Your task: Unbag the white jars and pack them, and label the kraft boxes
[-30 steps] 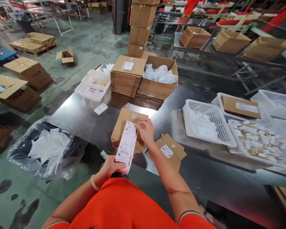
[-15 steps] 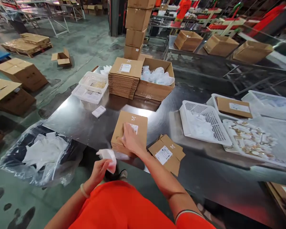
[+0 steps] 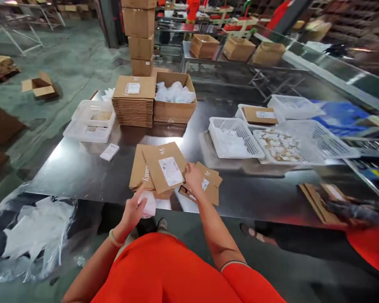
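My left hand (image 3: 132, 213) is closed on a crumpled piece of white paper (image 3: 149, 205) at the table's front edge. My right hand (image 3: 193, 176) grips the right edge of a flat cardboard box (image 3: 153, 164) bearing a white label. That box lies tilted across a stack of flat cardboard boxes (image 3: 137, 170), partly covering it. Right of the stack, under and beside my right hand, are other labelled flat boxes (image 3: 212, 191). A small pile of white cards (image 3: 109, 152) rests to the left.
White baskets (image 3: 236, 123) with small packets stand on the metal table (image 3: 259, 189) at right. At the back are a tall stack of flat boxes (image 3: 134, 110) and a carton (image 3: 173, 111) of clear bags. A plastic-lined bin (image 3: 68, 235) holds paper scraps. A co-worker's sleeve (image 3: 371, 248) shows at right.
My right hand has moved right from the stack's top, shifting the top box with it. My left hand still holds the paper. The view has turned to the right, showing a co-worker.
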Tool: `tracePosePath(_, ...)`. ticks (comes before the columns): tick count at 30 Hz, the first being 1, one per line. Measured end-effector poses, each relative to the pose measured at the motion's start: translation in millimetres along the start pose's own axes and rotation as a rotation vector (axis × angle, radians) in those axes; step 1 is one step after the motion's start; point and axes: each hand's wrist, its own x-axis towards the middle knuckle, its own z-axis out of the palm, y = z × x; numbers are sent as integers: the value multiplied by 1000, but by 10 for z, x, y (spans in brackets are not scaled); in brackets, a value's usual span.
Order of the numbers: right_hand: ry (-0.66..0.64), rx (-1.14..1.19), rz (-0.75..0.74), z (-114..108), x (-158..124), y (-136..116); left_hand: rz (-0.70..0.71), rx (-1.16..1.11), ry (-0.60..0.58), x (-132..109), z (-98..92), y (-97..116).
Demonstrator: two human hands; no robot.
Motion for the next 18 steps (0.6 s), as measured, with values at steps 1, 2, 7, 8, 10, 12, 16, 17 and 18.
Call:
tracePosePath(1,66,18,73,-99,21,207,13,-18,-3,-38,-14,-39)
tracePosePath(2,129,35,150,-204,34,434,13,-48,3,-76,-36,-82)
tracePosePath(7,213,42,443,-467,-164,1246,-39,-154,-11,-308,-107,-162)
tracePosePath(8,234,61,362,-412,-266,1237,-36,-167,-12,-365,-97,-121)
tracePosePath(10,217,170,33,-183,-532,1032,-29,-204,2,-470,-70,12)
tracePosePath(12,-10,351,-364,144,-856,667,-35,-282,40,-535,-65,165)
tracePosePath(16,-732,696,-719,724,-1407,-13,-99,-541,209,-483,-227,255)
tracePosePath(17,-840,758,-686,806,-1484,-114,-125,-613,286,-440,-298,208)
tracePosePath(18,-895,802,-614,859,-1536,-186,-150,-682,375,-398,-368,138)
